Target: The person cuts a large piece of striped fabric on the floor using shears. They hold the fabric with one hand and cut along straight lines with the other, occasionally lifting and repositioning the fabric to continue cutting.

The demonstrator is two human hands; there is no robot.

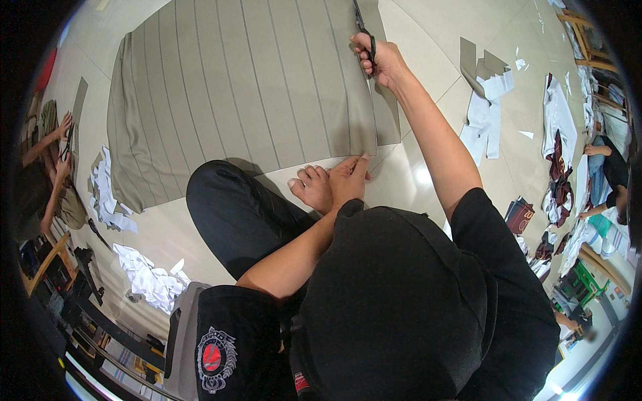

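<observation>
A large khaki-grey cloth with dark pinstripes (234, 80) lies spread on the tiled floor (428, 160), with another layer showing along its right edge. My right hand (382, 63) grips black scissors (361, 25) at the cloth's upper right; their blades point away from me along that edge. My left hand (349, 175) pinches the near right corner of the cloth between thumb and fingers, just beside my bare foot (309, 188). My bent knee in black trousers (227, 207) rests against the cloth's near edge.
Paper scraps (147, 274) lie at left, cut pieces (488, 107) at upper right. A white garment (558, 107) lies farther right. At far left a co-worker's hands (63, 137) hold scissors; other people (612, 174) are at the right rim, near wooden furniture (588, 47).
</observation>
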